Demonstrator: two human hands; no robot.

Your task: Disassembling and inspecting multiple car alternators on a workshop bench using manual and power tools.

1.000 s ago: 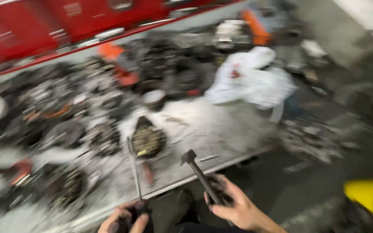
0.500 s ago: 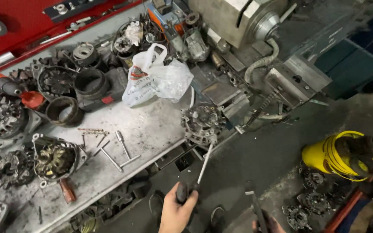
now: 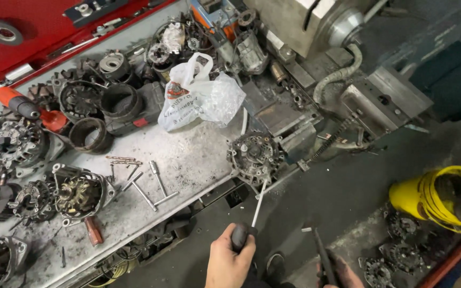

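the left hand's fingers (image 3: 239, 246) are wrapping the black handle of a screwdriver (image 3: 255, 210) whose tip is reaching the alternator (image 3: 254, 155) at the counter (image 3: 188, 160) edge, up beyond them, and should be kept aligned, while the right hand (image 3: 340, 273) is gripping a dark tool (image 3: 322, 256).

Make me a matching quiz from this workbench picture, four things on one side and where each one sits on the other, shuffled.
Things:
1. white plastic bag
2. yellow bucket
3. alternator housing
4. screwdriver

Places:
A. lying on the floor at the right
B. in the left hand, shaft pointing up at the bench
C. on the bench top, beside dark metal rings
D. at the bench's front edge, right above the screwdriver tip

Pairs: 1-C, 2-A, 3-D, 4-B
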